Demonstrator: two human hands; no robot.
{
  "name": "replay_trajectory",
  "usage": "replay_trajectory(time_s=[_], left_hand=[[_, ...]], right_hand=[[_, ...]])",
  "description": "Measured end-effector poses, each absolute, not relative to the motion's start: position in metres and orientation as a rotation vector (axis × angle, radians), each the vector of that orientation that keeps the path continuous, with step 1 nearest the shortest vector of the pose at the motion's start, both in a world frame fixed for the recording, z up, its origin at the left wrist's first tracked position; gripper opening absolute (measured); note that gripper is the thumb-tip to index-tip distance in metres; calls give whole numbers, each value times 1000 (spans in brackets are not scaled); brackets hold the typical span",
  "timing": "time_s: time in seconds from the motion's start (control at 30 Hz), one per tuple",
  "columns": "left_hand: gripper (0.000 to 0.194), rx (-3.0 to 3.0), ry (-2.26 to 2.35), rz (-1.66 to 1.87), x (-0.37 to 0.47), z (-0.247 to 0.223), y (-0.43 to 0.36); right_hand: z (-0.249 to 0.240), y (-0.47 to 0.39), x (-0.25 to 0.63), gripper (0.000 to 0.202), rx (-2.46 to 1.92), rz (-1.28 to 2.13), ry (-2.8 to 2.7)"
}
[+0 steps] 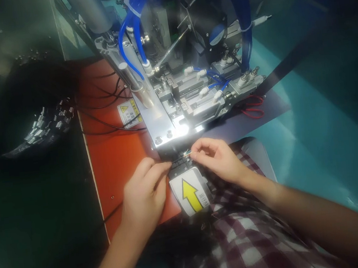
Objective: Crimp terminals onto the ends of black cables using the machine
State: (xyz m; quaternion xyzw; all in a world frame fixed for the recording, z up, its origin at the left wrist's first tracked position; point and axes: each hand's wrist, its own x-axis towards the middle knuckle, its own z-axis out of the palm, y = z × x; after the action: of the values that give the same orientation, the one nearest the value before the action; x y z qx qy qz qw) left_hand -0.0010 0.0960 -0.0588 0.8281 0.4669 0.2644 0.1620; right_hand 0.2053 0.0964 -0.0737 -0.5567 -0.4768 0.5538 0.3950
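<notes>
My left hand is closed in a pinch at the left side of a small dark fixture; what its fingertips hold is too small to make out. On the fixture's other side, my right hand pinches thin wires between thumb and forefinger. The wires lie just over the fixture, under bright light. Below it is a white label with a yellow arrow. Right behind my fingers stands the metal front plate of a bench machine.
Air cylinders with blue tubes rise behind the plate. Black cables cross the orange-red base near a warning label. Small shiny metal parts lie in a pile at left. Red wires lie at right.
</notes>
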Motion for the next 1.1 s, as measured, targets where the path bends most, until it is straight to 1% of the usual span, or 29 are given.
replay_trajectory(time_s=[0.27,0.5,0.8,1.0,1.1], left_hand=[[15,2394,1353,750,0,-60,95],[21,2545,1394,664,-3,-61,90],[21,2495,1360,709,-4,-62,92],[21,2461,1366,707,-2,-62,92],[21,2462,1355,711,-2,-63,92]], right_hand=[[-74,96,207,9,-1446,1310,-1314],[-76,97,207,10,-1423,1378,-1261],[-76,95,211,12,-1447,1410,-1276],[-71,91,211,10,-1537,1263,-1255],[-69,94,207,11,-1558,1275,-1239]])
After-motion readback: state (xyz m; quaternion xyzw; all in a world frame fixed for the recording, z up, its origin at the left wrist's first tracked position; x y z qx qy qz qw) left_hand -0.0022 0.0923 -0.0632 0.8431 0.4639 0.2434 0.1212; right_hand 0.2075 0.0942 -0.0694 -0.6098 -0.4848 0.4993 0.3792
